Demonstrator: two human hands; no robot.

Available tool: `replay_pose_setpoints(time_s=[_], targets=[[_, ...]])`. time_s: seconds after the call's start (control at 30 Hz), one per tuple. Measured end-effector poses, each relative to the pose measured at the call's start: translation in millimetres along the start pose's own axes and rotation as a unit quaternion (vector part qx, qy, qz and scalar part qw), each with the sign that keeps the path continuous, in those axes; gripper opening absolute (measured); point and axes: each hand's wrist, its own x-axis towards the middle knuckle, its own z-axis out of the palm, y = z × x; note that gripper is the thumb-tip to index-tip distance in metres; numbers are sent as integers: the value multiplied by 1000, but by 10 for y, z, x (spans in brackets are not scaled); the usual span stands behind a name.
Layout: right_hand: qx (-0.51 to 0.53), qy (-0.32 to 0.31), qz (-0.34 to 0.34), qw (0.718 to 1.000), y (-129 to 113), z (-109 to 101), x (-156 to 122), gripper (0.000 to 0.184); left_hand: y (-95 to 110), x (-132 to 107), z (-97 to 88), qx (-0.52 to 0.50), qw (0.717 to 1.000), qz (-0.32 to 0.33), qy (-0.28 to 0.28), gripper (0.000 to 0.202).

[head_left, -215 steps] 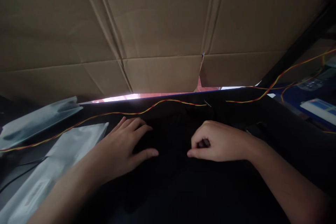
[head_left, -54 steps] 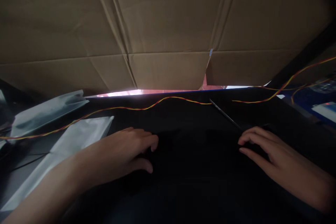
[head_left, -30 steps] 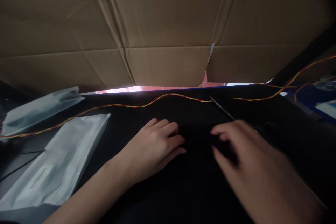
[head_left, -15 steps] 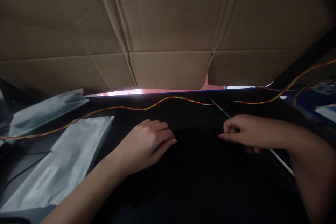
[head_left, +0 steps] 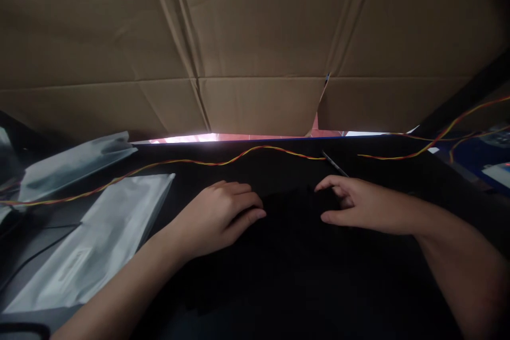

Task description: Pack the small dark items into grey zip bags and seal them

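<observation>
My left hand [head_left: 225, 218] lies palm down in the middle of the black surface [head_left: 255, 170]. Its fingers are bent and close together, the thumb near them, and whatever is under the fingertips is too dark to make out. Between the hands is a darker black patch [head_left: 289, 207], perhaps cloth, with an uneven upper edge. My right hand [head_left: 350, 204] is to the right of it, thumb and forefinger apart and nothing visible between them. A thin grey rod [head_left: 335, 163] pokes out behind the right hand, which covers part of it.
A twisted red and yellow wire [head_left: 263, 147] crosses the back, and another twisted wire [head_left: 398, 158] is at the right. Two whitish plastic bags [head_left: 115, 223] lie at the left, one bearing a label. Cardboard [head_left: 258, 37] rises behind the table.
My right hand has moved left toward the other hand, and its thumb and forefinger have spread apart. The left hand has barely shifted.
</observation>
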Motion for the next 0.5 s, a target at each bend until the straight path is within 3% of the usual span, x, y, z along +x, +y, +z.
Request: replay_pose_setpoints(time_s=[0.2,0.3,0.37,0.4,0.5], targets=[[-92,123,-13,988,-176,24,-256,71,-16,-46,-104,-43,995,-25,83,26],[-157,222,-41,961,-494,213,-389,78,6,-58,-129,-78,988,-49,122,26],[-190,264,-81,942,-808,438,-411,73,12,-54,-123,-103,981,-61,156,27],[-184,268,-100,941,-967,555,-399,68,8,-50,-117,-113,975,-71,176,28],[-84,188,-193,959,-1283,771,-279,45,-32,-45,-113,-138,954,-119,238,35]])
